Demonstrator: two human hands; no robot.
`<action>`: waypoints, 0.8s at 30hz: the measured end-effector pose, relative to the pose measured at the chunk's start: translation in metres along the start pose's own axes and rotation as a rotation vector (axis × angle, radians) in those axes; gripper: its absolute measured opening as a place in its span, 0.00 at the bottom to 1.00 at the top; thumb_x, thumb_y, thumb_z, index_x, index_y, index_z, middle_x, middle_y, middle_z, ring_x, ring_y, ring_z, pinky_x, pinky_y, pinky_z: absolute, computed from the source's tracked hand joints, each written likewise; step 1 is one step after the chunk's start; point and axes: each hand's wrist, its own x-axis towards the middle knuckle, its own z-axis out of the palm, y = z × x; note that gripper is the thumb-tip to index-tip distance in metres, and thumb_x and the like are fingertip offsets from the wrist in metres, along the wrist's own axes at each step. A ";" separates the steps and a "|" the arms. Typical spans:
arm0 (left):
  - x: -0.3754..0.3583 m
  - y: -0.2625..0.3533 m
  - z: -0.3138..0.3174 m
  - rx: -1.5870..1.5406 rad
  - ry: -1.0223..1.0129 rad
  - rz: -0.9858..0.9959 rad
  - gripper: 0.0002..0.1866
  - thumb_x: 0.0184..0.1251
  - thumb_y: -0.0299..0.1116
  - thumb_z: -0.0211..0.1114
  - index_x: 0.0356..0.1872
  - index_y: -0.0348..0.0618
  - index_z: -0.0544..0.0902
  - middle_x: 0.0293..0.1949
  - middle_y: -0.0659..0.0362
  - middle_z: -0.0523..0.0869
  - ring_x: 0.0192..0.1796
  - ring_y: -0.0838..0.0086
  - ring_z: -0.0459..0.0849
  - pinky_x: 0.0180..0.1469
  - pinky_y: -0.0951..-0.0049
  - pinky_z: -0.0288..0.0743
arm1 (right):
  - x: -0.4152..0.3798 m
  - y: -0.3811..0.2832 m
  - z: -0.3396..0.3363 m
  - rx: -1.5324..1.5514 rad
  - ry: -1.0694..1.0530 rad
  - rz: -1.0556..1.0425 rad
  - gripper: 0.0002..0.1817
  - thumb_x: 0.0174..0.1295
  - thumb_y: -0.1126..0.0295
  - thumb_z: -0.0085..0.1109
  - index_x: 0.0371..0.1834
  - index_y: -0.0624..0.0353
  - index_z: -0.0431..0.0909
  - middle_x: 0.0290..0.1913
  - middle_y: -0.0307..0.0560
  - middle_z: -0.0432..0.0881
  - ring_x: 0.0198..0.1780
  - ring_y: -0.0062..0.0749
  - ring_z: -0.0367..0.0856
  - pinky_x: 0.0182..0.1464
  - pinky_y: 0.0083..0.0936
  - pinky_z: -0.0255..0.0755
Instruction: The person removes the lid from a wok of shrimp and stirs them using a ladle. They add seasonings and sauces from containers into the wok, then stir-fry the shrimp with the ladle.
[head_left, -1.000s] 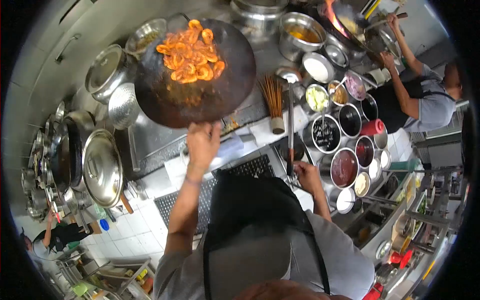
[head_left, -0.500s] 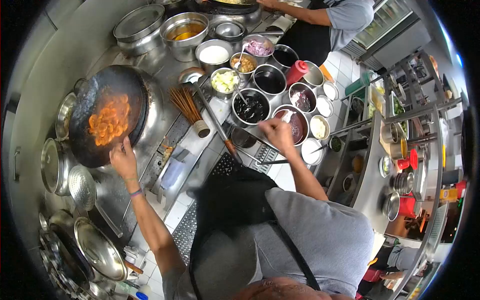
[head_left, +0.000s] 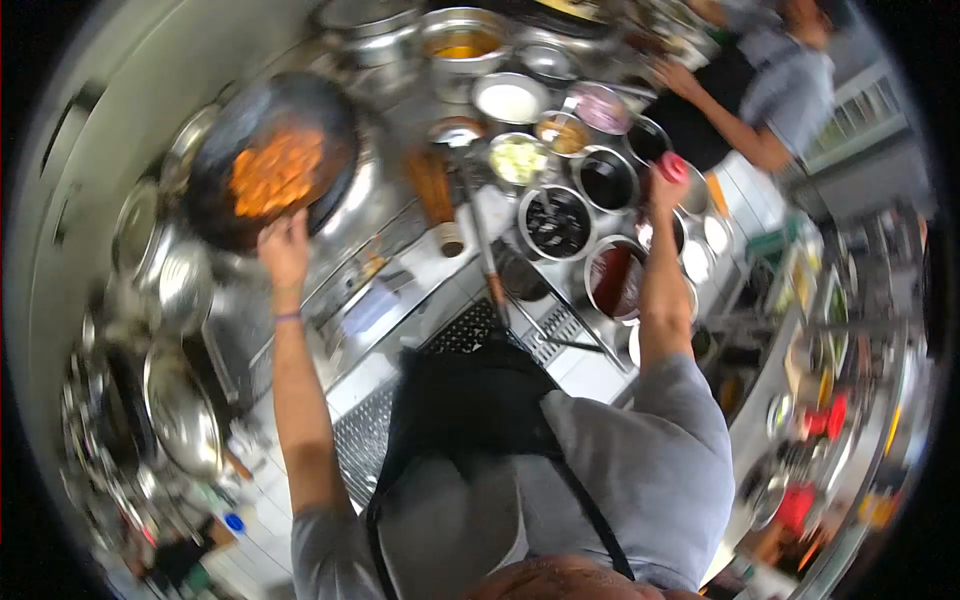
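Note:
My left hand [head_left: 284, 248] is closed on the near rim of a black wok [head_left: 215, 200], which sits tilted on the stove at the left. Inside it lie orange sauced pieces of food [head_left: 278, 172]. Among the sauce pots at the right, my right hand [head_left: 664, 192] is wrapped round a red squeeze bottle [head_left: 675, 167]; mostly its top shows above my fingers. Below my right forearm stands a pot of dark red sauce [head_left: 612, 280]. A pot of black sauce [head_left: 556, 222] and another dark pot [head_left: 605, 180] are to the left of this hand.
Bowls of chopped pale green pieces [head_left: 518, 158] and sliced onion [head_left: 600, 107] stand farther back. A bundled bamboo brush [head_left: 435, 200] and a long-handled tool [head_left: 482, 235] lie between stove and pots. A co-worker [head_left: 740, 110] stands at the upper right. Lidded pans [head_left: 183, 410] sit lower left.
My right hand has moved from over the dark red sauce pot to the red squeeze bottle and closed on it. My left hand stays on the wok. The whole view has shifted.

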 end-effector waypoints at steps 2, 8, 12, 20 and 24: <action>0.000 -0.003 0.002 -0.041 0.002 -0.008 0.19 0.71 0.42 0.68 0.24 0.38 0.84 0.27 0.44 0.85 0.32 0.45 0.83 0.40 0.48 0.72 | 0.004 0.009 0.002 -0.071 0.025 -0.085 0.13 0.52 0.73 0.76 0.40 0.59 0.84 0.28 0.37 0.82 0.25 0.23 0.78 0.29 0.26 0.74; -0.003 -0.008 0.011 -0.035 0.058 -0.062 0.21 0.70 0.44 0.67 0.22 0.37 0.83 0.29 0.44 0.86 0.34 0.46 0.82 0.44 0.51 0.74 | 0.067 -0.028 -0.025 -0.492 -0.016 -0.243 0.40 0.43 0.59 0.86 0.59 0.67 0.78 0.53 0.57 0.87 0.53 0.42 0.86 0.58 0.34 0.79; -0.002 -0.003 0.006 -0.024 -0.046 -0.121 0.21 0.71 0.45 0.66 0.24 0.37 0.84 0.30 0.44 0.87 0.35 0.46 0.83 0.45 0.52 0.75 | 0.039 -0.258 0.009 -0.076 -0.327 -0.504 0.49 0.50 0.70 0.84 0.73 0.70 0.62 0.64 0.54 0.78 0.57 0.37 0.81 0.61 0.32 0.76; -0.005 -0.009 0.017 -0.066 -0.007 -0.138 0.21 0.71 0.46 0.66 0.25 0.37 0.84 0.31 0.44 0.87 0.37 0.45 0.82 0.46 0.52 0.75 | -0.133 -0.322 0.222 -0.035 -1.177 -0.243 0.43 0.48 0.62 0.80 0.71 0.56 0.73 0.56 0.51 0.84 0.56 0.35 0.84 0.59 0.34 0.80; -0.005 -0.005 0.015 -0.072 0.014 -0.165 0.21 0.70 0.45 0.67 0.23 0.38 0.83 0.30 0.45 0.87 0.36 0.46 0.81 0.45 0.51 0.75 | -0.203 -0.322 0.344 -0.407 -1.283 -0.467 0.45 0.45 0.55 0.77 0.70 0.58 0.73 0.62 0.62 0.83 0.61 0.57 0.83 0.64 0.40 0.78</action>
